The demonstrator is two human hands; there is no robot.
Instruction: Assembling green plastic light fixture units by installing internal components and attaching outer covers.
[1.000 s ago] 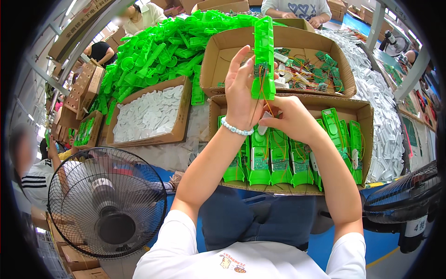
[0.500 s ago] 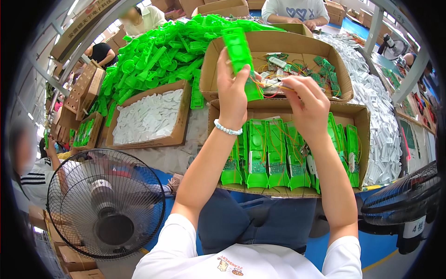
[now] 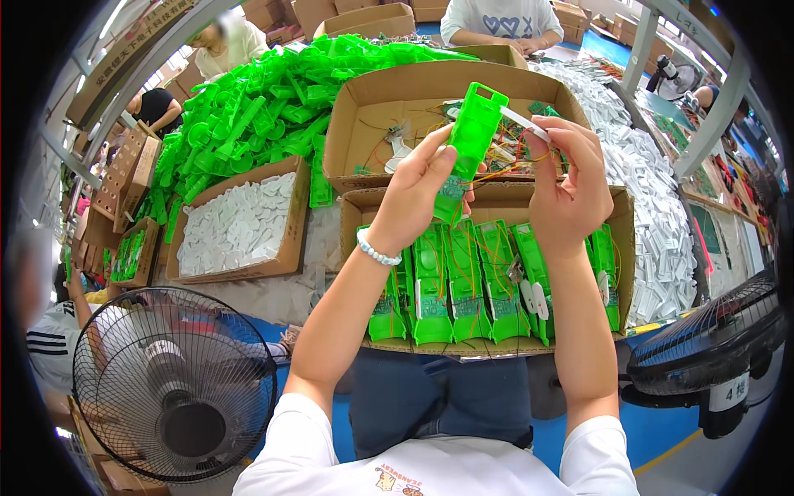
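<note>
My left hand (image 3: 418, 190) is closed around a bright green plastic housing (image 3: 473, 136), tilted with its far end to the right. A small green circuit board (image 3: 453, 188) sits in the housing's near end. Yellow and red wires (image 3: 500, 172) trail from there toward my right hand (image 3: 575, 186). Between its thumb and fingers, that hand pinches a slim white plastic piece (image 3: 526, 124), whose far tip is close to the housing's upper right edge. Below both hands, a cardboard box (image 3: 624, 273) holds a row of similar green housings with boards and wires.
Behind my hands, another cardboard box (image 3: 351, 112) contains wired boards. Green housings (image 3: 248, 107) are heaped at the far left, beside a box of white pieces (image 3: 240, 219). More white pieces (image 3: 653, 207) cover the right side. Fans (image 3: 178, 388) stand on both sides. Other people sit beyond the table.
The green housing has turned from leaning left to leaning right, showing its board. My right hand has lifted the white piece up beside the housing's far end. The view has shifted slightly.
</note>
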